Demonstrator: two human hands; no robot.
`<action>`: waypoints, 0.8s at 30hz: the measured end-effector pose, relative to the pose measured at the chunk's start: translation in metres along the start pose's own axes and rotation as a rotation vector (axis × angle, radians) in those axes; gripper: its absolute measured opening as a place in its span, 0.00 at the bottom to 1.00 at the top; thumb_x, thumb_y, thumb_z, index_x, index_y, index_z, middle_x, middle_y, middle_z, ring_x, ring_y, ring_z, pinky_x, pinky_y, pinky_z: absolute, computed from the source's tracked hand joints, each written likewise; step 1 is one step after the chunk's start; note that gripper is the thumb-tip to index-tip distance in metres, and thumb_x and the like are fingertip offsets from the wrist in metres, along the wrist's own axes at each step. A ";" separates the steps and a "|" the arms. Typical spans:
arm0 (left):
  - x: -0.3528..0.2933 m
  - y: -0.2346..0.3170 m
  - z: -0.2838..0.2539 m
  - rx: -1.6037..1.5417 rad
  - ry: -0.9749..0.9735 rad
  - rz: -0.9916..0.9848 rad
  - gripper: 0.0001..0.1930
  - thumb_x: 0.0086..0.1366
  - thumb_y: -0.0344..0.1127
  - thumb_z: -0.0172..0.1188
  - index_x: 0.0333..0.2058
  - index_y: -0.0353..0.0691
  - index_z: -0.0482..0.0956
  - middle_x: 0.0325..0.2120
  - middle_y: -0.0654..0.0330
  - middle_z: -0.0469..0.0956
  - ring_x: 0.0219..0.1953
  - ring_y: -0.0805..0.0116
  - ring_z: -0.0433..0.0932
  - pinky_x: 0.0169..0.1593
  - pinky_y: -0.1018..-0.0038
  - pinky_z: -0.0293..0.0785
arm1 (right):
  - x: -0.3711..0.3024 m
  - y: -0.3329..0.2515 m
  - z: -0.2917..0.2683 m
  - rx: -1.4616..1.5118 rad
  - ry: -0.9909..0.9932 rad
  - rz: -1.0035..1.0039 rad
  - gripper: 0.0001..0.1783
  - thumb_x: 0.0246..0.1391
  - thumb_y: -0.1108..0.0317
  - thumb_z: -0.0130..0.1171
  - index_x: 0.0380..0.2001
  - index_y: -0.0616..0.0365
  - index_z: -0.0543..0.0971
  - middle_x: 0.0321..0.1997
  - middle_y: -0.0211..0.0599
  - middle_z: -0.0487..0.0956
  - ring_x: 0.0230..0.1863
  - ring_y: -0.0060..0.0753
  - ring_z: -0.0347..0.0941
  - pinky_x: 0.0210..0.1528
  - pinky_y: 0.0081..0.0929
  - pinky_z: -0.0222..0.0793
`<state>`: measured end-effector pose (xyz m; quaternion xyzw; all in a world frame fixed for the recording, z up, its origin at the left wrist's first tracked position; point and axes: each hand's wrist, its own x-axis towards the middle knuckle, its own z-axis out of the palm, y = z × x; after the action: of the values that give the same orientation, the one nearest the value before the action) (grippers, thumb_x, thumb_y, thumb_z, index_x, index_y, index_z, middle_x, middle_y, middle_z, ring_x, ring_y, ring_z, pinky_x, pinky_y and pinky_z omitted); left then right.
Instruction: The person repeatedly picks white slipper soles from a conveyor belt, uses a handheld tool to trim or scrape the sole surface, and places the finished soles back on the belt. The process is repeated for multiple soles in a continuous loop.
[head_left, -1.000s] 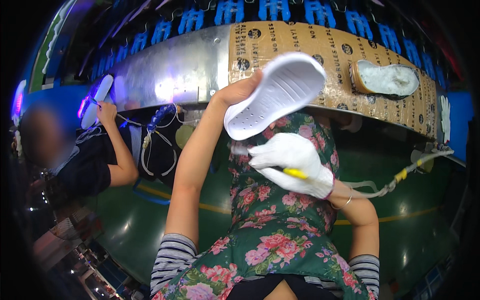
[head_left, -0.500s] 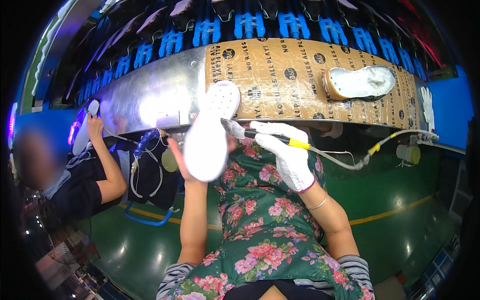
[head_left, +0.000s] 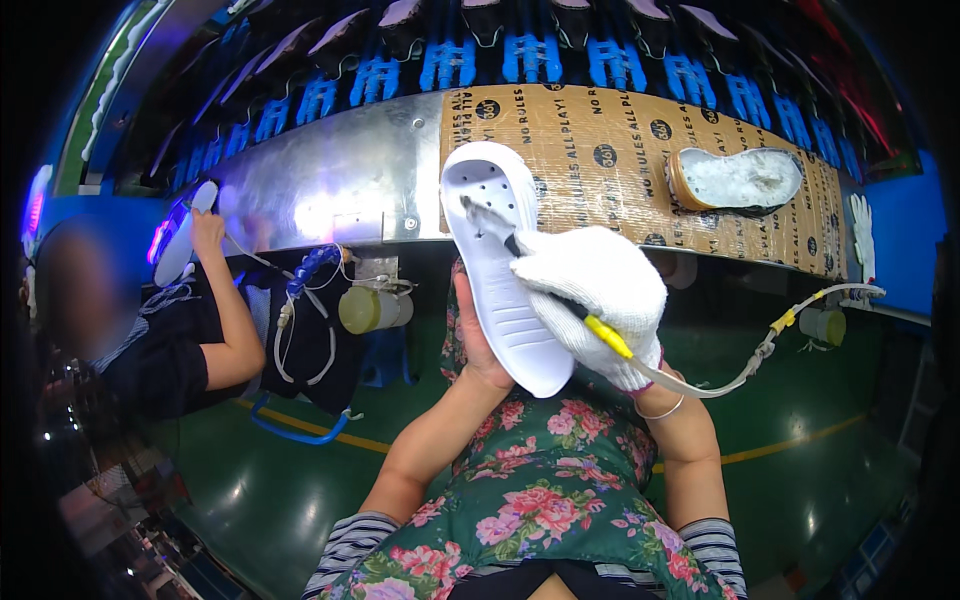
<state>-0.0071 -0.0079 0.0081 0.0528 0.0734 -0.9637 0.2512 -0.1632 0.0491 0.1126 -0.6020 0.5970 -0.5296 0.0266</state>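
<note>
Tilted up in front of me is a white shoe sole point(head_left: 505, 300), with small holes in its wide end and ridges along its middle. My bare left hand point(head_left: 478, 338) grips it from the left side and beneath; most of the fingers are hidden behind it. In a white knit glove, my right hand point(head_left: 600, 300) is closed around a thin brush point(head_left: 518, 243) with a dark handle and yellow tape. The bristles lie over the holed end of the sole. From the handle a pale hose point(head_left: 735, 382) runs off to the right.
Brown printed cardboard point(head_left: 570, 170) covers part of the metal bench point(head_left: 290, 190). On it lies a bowl-like, sole-shaped container point(head_left: 740, 180) with white residue. A white glove point(head_left: 862, 235) hangs at the right. At left a co-worker's hand point(head_left: 207, 232) holds another sole. Blue clamps point(head_left: 530, 58) line the back.
The sole has moved right and turned to show its holed, ridged face. My right hand has swung the brush from beside the sole to over its holed end.
</note>
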 end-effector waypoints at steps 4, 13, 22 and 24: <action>-0.007 -0.014 -0.007 0.283 0.122 0.062 0.44 0.67 0.72 0.56 0.74 0.52 0.62 0.70 0.56 0.68 0.71 0.51 0.67 0.74 0.48 0.60 | 0.001 -0.001 0.010 -0.150 -0.018 -0.045 0.22 0.44 0.73 0.72 0.46 0.50 0.88 0.47 0.40 0.88 0.46 0.44 0.85 0.48 0.37 0.79; -0.006 -0.004 -0.025 0.207 0.140 0.108 0.44 0.66 0.70 0.59 0.71 0.48 0.65 0.67 0.53 0.72 0.68 0.52 0.71 0.73 0.51 0.63 | -0.018 -0.002 0.006 0.172 -0.201 0.075 0.21 0.60 0.65 0.66 0.57 0.50 0.82 0.58 0.42 0.83 0.58 0.43 0.79 0.59 0.40 0.75; 0.010 0.014 -0.027 0.047 -0.122 0.122 0.53 0.64 0.81 0.47 0.74 0.45 0.58 0.67 0.44 0.70 0.68 0.47 0.70 0.73 0.48 0.63 | -0.017 -0.001 0.022 0.218 -0.069 -0.013 0.17 0.48 0.73 0.70 0.44 0.51 0.89 0.47 0.39 0.88 0.48 0.42 0.85 0.51 0.39 0.79; 0.015 0.012 -0.012 0.099 -0.113 0.179 0.50 0.67 0.81 0.42 0.75 0.49 0.57 0.66 0.45 0.70 0.68 0.47 0.70 0.72 0.48 0.63 | -0.013 0.007 0.010 0.192 -0.049 0.041 0.16 0.46 0.74 0.71 0.42 0.53 0.89 0.49 0.43 0.88 0.47 0.46 0.86 0.51 0.39 0.79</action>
<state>-0.0136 -0.0239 -0.0071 0.0168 0.0065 -0.9412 0.3373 -0.1576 0.0508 0.0957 -0.5970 0.5548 -0.5690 0.1095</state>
